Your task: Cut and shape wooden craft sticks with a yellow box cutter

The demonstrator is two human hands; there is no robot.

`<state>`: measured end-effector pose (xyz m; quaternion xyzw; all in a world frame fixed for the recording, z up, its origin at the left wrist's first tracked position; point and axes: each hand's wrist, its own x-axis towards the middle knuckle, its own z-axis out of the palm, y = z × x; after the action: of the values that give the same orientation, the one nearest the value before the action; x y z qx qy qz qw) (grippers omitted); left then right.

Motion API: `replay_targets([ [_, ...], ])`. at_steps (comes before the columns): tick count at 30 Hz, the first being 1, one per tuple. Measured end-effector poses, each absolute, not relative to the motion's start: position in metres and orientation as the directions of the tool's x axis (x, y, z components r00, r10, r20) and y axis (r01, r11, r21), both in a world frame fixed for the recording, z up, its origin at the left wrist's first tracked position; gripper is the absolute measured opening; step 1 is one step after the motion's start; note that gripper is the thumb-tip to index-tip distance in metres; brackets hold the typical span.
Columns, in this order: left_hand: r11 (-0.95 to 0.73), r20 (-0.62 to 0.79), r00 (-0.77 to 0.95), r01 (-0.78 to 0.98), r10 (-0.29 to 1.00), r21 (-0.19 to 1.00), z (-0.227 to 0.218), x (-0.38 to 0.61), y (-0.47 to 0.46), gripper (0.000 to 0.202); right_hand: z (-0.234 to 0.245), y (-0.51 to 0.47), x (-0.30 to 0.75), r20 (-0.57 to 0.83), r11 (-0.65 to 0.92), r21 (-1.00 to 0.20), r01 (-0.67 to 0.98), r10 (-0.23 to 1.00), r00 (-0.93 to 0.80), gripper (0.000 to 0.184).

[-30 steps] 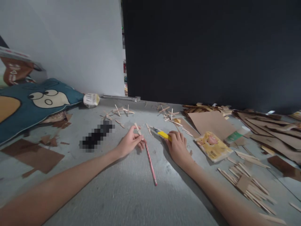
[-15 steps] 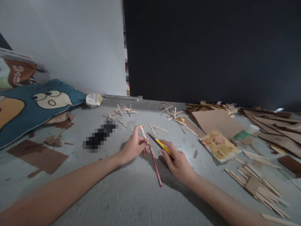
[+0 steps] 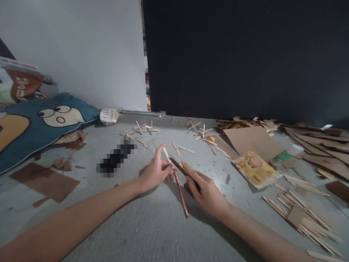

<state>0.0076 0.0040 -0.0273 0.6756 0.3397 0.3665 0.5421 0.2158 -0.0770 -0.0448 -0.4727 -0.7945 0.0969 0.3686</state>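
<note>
Between thumb and fingers, my left hand (image 3: 157, 169) pinches a pale wooden craft stick (image 3: 166, 153) that slants up to the left. My right hand (image 3: 205, 187) is wrapped round a yellow and black utility knife (image 3: 183, 169), its dark blade end at or very near the stick; exact contact is too small to tell. Below the fingers lies a red and white striped pencil (image 3: 181, 196), its upper end close to my left fingertips. Two loose craft sticks (image 3: 185, 149) rest on the grey tabletop just beyond my hands.
Small crossed-stick pieces (image 3: 145, 127) stand at the back. On the right lie a yellow tissue pack (image 3: 256, 170), piled craft sticks (image 3: 308, 222) and cardboard sheets (image 3: 249, 143). To the left are a blue cushion (image 3: 49, 127) and a brown cardboard piece (image 3: 46, 180).
My right hand has turned the knife and brought its blade end down against or close to the stick. My left hand has barely moved.
</note>
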Motion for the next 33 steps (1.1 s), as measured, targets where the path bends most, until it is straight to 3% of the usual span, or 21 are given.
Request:
replay_targets([
  [15,-0.171,0.121,0.506,0.052,0.854,0.984,-0.0319,0.0076,0.0065,0.086,-0.0455,-0.0773,0.2157,0.453,0.506,-0.523,0.686,0.847,-0.279,0.049],
  [22,-0.174,0.113,0.513,0.072,0.851,0.982,-0.0301,0.0086,0.0082,0.085,-0.0450,-0.0772,0.2148,0.488,0.519,-0.424,0.742,0.821,-0.296,0.048],
  [27,-0.186,0.114,0.548,0.077,0.828,0.980,-0.0281,0.0068,0.0084,0.068,-0.0424,-0.0783,0.2145,0.487,0.519,-0.355,0.778,0.813,-0.320,0.050],
  [33,-0.330,0.147,0.505,0.296,0.851,0.896,-0.0313,0.0029,0.0046,0.045,-0.0404,-0.0838,0.2122,0.489,0.527,-0.235,0.817,0.790,-0.369,0.051],
])
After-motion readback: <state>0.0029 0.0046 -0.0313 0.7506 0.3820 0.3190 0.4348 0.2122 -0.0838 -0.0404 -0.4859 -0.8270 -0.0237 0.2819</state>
